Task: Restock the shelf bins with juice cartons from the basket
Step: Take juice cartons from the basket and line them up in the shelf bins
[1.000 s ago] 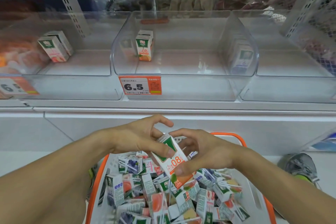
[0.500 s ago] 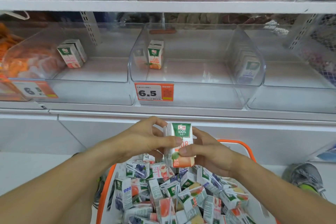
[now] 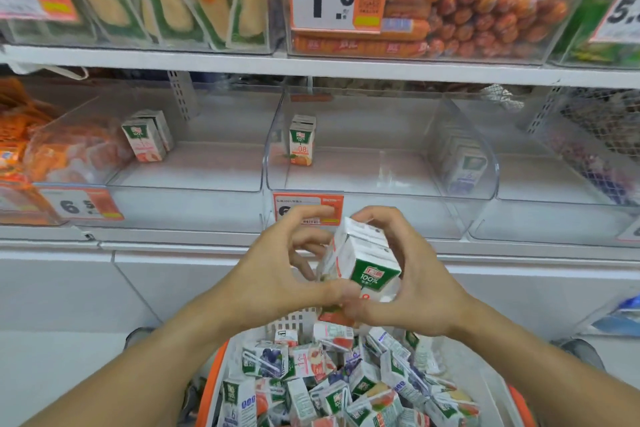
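Carton [image 3: 363,265] of juice, orange kind by its print, is now held up in front of the middle bin [image 3: 381,184], between both hands; a second ago it was lower, tilted just over the basket [image 3: 212,381], so it has been lifted and turned toward the shelf. The right hand [image 3: 415,288] holds it with fingers curled around the far and right sides, and the left hand [image 3: 277,274] pinches its near lower edge with thumb and fingers, the other fingers spread above. I judge the carton is being straightened before it goes into the middle bin, where one same orange carton [image 3: 302,142] stands upright at the far left. The left bin [image 3: 187,180] holds a pink-printed carton [image 3: 143,140], slightly leaning. Bins are clear hard plastic with rounded front corners, glossy and reflecting. Cartons are small coated-paper boxes, smooth, with sharp folded edges. In the basket many cartons lie mixed in a loose heap.
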Motion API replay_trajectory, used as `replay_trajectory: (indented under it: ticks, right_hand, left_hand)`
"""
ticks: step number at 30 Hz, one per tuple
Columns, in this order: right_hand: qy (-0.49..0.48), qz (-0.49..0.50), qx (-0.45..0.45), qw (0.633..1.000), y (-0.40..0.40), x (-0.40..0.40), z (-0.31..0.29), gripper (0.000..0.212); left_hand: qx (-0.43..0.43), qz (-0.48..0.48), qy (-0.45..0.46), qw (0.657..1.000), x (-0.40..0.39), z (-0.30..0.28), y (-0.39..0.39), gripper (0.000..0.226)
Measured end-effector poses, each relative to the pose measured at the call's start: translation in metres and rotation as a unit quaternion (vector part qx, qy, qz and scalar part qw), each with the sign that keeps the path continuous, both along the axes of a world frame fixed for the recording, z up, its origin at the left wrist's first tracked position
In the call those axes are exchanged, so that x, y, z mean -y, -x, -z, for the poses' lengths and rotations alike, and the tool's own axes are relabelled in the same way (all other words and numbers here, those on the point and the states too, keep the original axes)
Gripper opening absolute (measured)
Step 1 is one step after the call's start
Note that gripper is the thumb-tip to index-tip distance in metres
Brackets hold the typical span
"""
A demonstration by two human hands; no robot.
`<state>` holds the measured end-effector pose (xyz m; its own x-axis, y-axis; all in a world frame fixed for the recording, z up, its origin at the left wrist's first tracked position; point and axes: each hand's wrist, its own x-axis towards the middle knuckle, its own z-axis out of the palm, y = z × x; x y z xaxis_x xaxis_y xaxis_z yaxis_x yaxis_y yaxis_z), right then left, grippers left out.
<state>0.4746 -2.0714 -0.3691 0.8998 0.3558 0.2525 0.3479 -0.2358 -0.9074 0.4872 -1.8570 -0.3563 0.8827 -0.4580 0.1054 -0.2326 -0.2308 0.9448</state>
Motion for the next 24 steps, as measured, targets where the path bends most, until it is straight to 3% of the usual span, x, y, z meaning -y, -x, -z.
replay_trajectory:
  ticks: [3,6,9,11,13,16,19,24]
  right_hand:
    - [-0.011,0.032,0.115,0.993,-0.017,-0.008,-0.026,0.083]
    - [0.012,0.064,0.187,0.980,-0.053,-0.015,-0.046,0.085]
    - [0.066,0.096,0.209,0.971,-0.098,-0.022,-0.061,0.083]
    - [0.116,0.106,0.195,0.968,-0.132,-0.030,-0.062,0.081]
    - [0.149,0.108,0.162,0.969,-0.166,-0.039,-0.057,0.086]
    - [0.210,0.083,0.148,0.963,-0.211,-0.056,-0.043,0.096]
    - [0.282,0.064,0.149,0.946,-0.239,-0.070,-0.029,0.095]
    - [0.349,0.105,0.139,0.921,-0.258,-0.072,-0.016,0.087]
  left_hand:
    - [0.057,-0.109,0.109,0.986,-0.002,-0.007,-0.008,0.054]
    - [0.188,-0.261,0.047,0.946,-0.014,-0.001,-0.027,0.032]
    - [0.294,-0.306,-0.088,0.901,-0.023,0.022,-0.050,0.051]
    - [0.310,-0.324,-0.152,0.881,-0.027,0.038,-0.063,0.068]
    - [0.309,-0.337,-0.170,0.873,-0.029,0.049,-0.071,0.079]
    - [0.344,-0.330,-0.205,0.855,-0.027,0.059,-0.077,0.077]
    - [0.366,-0.322,-0.236,0.841,-0.027,0.066,-0.081,0.078]
    - [0.366,-0.318,-0.220,0.846,-0.029,0.068,-0.084,0.079]
